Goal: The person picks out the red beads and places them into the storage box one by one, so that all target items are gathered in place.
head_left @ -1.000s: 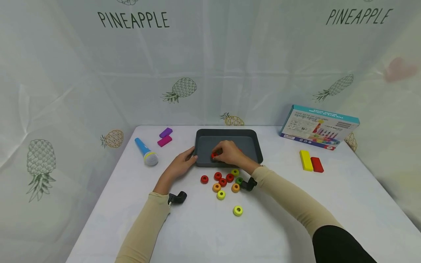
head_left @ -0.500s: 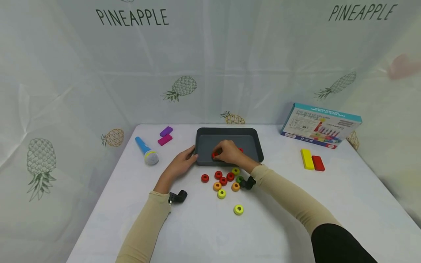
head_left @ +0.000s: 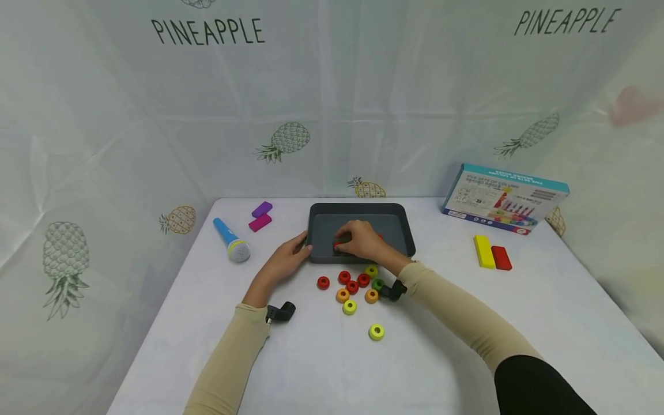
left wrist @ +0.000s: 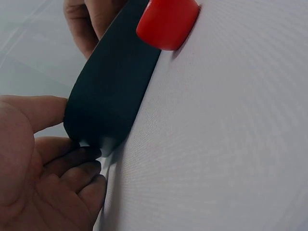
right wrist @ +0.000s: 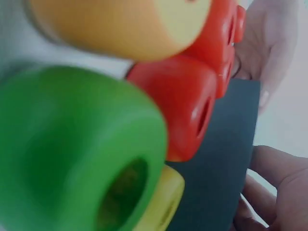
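A dark grey tray (head_left: pixel 384 217) lies on the white table. My left hand (head_left: pixel 284 259) holds its near left corner, with the thumb against the rim and the fingers around the side, as the left wrist view shows. Inside the tray my right hand (head_left: pixel 362 240) pinches a red bead (head_left: pixel 336 246), which the fingers partly cover. Another red bead (head_left: pixel 381 236) shows just past that hand. In front of the tray lie several loose ring-shaped beads: red (head_left: pixel 323 282), orange (head_left: pixel 342 295), yellow (head_left: pixel 350 306) and green (right wrist: pixel 72 144).
On the left are a blue toy microphone (head_left: pixel 230 239), a purple block (head_left: pixel 261 209) and a magenta block (head_left: pixel 260 222). A printed box (head_left: pixel 505 199) leans at the back right, behind a yellow block (head_left: pixel 484 252) and a red block (head_left: pixel 501 258). A pineapple-print curtain (head_left: pixel 332 86) closes off the back.
The head view shifts slightly. Both hands keep their places, and less of the red bead shows between the right fingers.
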`<action>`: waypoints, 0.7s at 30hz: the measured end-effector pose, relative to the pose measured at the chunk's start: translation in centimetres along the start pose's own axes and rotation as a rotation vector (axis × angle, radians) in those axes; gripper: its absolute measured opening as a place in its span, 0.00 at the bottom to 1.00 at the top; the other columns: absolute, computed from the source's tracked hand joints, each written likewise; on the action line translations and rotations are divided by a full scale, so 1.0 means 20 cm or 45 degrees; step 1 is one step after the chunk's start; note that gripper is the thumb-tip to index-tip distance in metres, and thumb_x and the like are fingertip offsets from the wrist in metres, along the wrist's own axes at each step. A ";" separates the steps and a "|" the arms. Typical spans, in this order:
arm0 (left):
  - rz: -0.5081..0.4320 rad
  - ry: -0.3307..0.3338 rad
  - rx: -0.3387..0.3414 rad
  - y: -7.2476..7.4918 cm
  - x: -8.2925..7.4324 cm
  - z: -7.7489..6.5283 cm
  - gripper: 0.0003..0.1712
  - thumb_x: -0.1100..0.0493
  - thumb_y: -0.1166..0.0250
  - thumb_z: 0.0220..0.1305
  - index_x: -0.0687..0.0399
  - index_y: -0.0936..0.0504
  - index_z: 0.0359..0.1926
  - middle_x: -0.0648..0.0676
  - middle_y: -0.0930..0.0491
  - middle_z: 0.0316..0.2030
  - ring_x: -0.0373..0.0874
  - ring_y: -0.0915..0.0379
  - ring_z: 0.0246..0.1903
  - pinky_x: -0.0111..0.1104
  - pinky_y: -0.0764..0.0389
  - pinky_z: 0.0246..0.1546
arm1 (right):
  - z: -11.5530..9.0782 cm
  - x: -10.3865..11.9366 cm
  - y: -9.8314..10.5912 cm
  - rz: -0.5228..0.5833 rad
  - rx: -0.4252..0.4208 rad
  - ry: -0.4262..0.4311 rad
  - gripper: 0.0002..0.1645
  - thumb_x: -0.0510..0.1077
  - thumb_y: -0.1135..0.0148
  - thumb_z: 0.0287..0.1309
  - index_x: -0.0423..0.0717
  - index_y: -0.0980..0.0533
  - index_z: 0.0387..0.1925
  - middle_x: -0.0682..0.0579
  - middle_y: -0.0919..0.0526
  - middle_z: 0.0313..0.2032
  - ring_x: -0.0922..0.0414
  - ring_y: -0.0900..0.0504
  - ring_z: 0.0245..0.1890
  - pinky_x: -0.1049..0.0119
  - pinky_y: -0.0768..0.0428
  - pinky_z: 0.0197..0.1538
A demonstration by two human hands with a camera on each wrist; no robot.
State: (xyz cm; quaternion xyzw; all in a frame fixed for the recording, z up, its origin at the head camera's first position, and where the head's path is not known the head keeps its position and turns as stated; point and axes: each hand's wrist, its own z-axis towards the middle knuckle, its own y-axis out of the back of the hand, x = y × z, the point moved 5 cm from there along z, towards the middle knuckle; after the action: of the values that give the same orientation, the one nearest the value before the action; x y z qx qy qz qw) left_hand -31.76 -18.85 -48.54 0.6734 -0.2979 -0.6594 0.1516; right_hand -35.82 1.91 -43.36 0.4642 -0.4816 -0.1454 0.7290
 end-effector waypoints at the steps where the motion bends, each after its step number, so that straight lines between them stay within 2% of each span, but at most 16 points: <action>1: 0.002 0.000 0.000 0.00 0.00 0.00 0.37 0.41 0.47 0.76 0.43 0.44 0.80 0.54 0.42 0.78 0.55 0.44 0.77 0.50 0.43 0.78 | 0.00 0.00 0.00 0.009 -0.001 0.003 0.19 0.44 0.25 0.56 0.41 0.14 0.49 0.47 0.12 0.46 0.52 0.15 0.47 0.57 0.15 0.51; 9: -0.010 -0.002 0.012 0.00 0.00 -0.01 0.37 0.43 0.47 0.77 0.44 0.45 0.80 0.55 0.42 0.78 0.55 0.44 0.77 0.51 0.43 0.78 | -0.05 0.06 0.04 0.073 -0.015 0.049 0.19 0.44 0.25 0.57 0.40 0.15 0.50 0.47 0.12 0.47 0.52 0.15 0.45 0.58 0.15 0.49; 16: -0.009 -0.014 0.003 0.01 -0.01 -0.01 0.36 0.43 0.47 0.77 0.42 0.44 0.80 0.55 0.41 0.78 0.57 0.44 0.76 0.53 0.43 0.77 | -0.12 0.13 0.04 0.108 -0.016 0.160 0.18 0.43 0.25 0.56 0.39 0.15 0.48 0.44 0.12 0.45 0.47 0.15 0.43 0.62 0.15 0.45; 21: -0.002 -0.018 0.005 0.01 -0.01 -0.01 0.36 0.43 0.47 0.77 0.42 0.44 0.80 0.54 0.41 0.78 0.57 0.44 0.77 0.53 0.42 0.77 | -0.18 0.18 -0.01 0.176 0.051 0.160 0.18 0.42 0.25 0.56 0.40 0.15 0.48 0.45 0.13 0.47 0.48 0.14 0.46 0.62 0.13 0.50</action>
State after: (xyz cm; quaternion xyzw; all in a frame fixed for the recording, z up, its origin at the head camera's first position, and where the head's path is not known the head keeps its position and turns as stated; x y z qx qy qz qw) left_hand -31.59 -18.88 -48.25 0.6693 -0.2997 -0.6636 0.1477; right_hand -31.02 1.49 -41.83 0.4526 -0.4686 -0.0555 0.7566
